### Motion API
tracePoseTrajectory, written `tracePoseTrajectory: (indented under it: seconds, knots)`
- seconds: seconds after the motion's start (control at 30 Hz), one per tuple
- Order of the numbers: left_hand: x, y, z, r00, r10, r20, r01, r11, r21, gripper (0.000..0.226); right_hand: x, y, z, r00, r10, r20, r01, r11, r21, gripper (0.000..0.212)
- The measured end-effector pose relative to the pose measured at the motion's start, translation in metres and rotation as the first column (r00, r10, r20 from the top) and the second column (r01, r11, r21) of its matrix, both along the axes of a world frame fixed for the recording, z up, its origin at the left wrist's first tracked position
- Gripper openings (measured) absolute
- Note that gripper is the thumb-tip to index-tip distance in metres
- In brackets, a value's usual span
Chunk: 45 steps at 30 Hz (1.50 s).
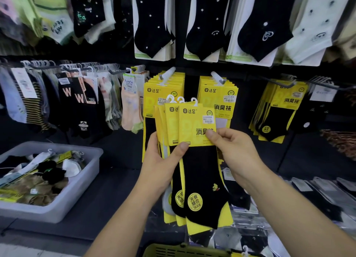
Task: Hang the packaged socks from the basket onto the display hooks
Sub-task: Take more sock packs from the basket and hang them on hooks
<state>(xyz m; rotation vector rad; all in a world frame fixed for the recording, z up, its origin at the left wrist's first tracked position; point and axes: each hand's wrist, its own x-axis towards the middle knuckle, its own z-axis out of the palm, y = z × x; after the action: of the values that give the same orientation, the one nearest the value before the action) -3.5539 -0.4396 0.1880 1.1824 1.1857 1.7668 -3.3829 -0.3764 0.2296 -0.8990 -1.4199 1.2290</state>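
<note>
Left hand [163,160] grips a fanned bunch of sock packs [171,125] from the side, thumb across the card edges. Right hand [233,152] pinches the front pack [194,125] at its card's lower right corner. They look light, floppy below and stiff only at the card, so I'd steer by the card near the white hanger loop [194,101]. Display hooks [169,74] are at 12 o'clock just behind, basket [173,248] at 6, grey tub [77,189] at 8.

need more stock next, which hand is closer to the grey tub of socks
Left. The left hand grips the fanned yellow sock packs, with the grey tub down to its left; the right hand pinches those packs from the far, right side.
</note>
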Motion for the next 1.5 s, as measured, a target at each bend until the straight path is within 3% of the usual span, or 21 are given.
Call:
tracePoseTrajectory:
  seconds: [0.1,0.23,0.37,0.53,0.7,0.87,1.03,1.1,1.17,1.3,1.43,1.5]
  knots:
    - [-0.001,0.000,-0.003,1.000,0.008,0.002,-0.008,1.000,0.010,0.050,0.007,0.008,-0.003,0.993,-0.110,-0.038,0.109,0.994,-0.006,0.012]
    - [-0.004,0.000,-0.002,0.999,0.020,0.027,-0.021,0.999,0.024,0.051,0.021,0.029,0.002,0.931,-0.330,-0.157,0.333,0.943,-0.007,0.011]
    - [-0.007,0.000,0.000,0.999,0.044,0.013,-0.044,0.999,0.016,0.037,0.030,0.045,0.011,0.890,-0.395,-0.228,0.407,0.914,0.004,0.018]
    - [-0.009,0.002,-0.002,0.998,0.057,-0.006,-0.057,0.998,0.019,0.031,0.030,0.053,0.020,0.892,-0.403,-0.204,0.427,0.899,0.092,0.005]
    - [-0.014,0.004,-0.002,0.996,0.083,-0.035,-0.082,0.996,0.022,0.029,0.025,0.057,0.021,0.920,-0.373,-0.121,0.390,0.906,0.168,0.012]
    - [-0.014,0.005,-0.003,0.998,0.062,-0.023,-0.061,0.998,0.008,0.031,0.025,0.064,0.014,0.925,-0.379,-0.035,0.380,0.913,0.146,0.004]
    - [-0.009,0.004,-0.003,0.999,0.032,-0.024,-0.031,0.999,0.009,0.034,0.021,0.056,0.013,0.846,-0.533,0.002,0.527,0.836,0.154,0.022]
    - [-0.008,0.003,-0.003,0.999,0.020,-0.034,-0.020,1.000,-0.001,0.035,0.014,0.041,0.017,0.879,-0.474,0.050,0.457,0.868,0.194,0.023]
    - [-0.006,0.003,-0.004,0.999,0.007,-0.037,-0.007,1.000,-0.006,0.035,0.001,0.022,0.023,0.944,-0.304,0.124,0.278,0.941,0.191,0.030]
    - [-0.001,0.004,-0.005,0.999,0.006,-0.037,-0.006,1.000,0.007,0.047,-0.019,0.003,0.028,0.960,-0.137,0.244,0.098,0.982,0.163,0.038]
    - [0.000,0.003,-0.007,1.000,0.023,-0.002,-0.023,0.999,0.024,0.068,-0.015,0.004,0.024,0.986,-0.052,0.157,0.040,0.996,0.081,0.018]
    - [-0.002,0.004,-0.008,0.999,0.034,0.017,-0.034,0.999,0.020,0.068,-0.010,0.006,0.021,0.996,-0.006,0.089,0.006,1.000,0.008,0.018]
